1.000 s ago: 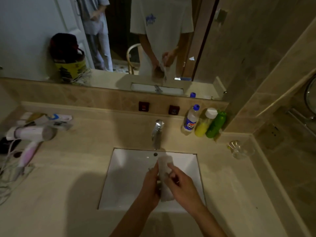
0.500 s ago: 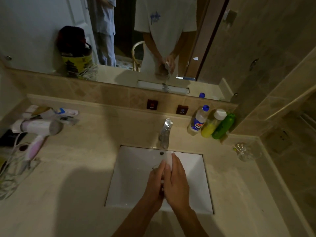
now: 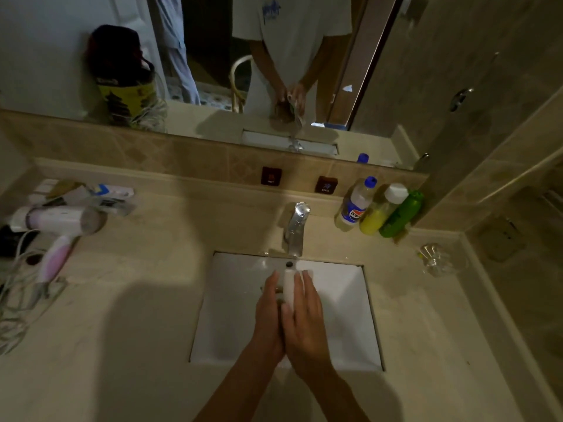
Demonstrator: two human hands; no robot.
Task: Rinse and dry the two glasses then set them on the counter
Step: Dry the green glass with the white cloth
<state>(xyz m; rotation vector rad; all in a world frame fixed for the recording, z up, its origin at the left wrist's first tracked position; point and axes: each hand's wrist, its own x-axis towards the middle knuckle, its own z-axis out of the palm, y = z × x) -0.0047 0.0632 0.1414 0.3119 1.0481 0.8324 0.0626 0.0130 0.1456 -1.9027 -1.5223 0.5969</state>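
Beige stone counter [image 3: 128, 376], white rectangular sink [image 3: 341, 315] under a chrome tap [image 3: 297, 229], dim tiled bathroom with a wall mirror [image 3: 76, 56]. Over the basin my left hand [image 3: 268, 318] and right hand [image 3: 304, 318] press a clear glass wrapped in white paper [image 3: 288, 289] between nearly straight fingers, so it could slip and crack on the porcelain. The second clear glass [image 3: 435, 260] sits on the counter's far right corner, near the edge strip, easy to knock.
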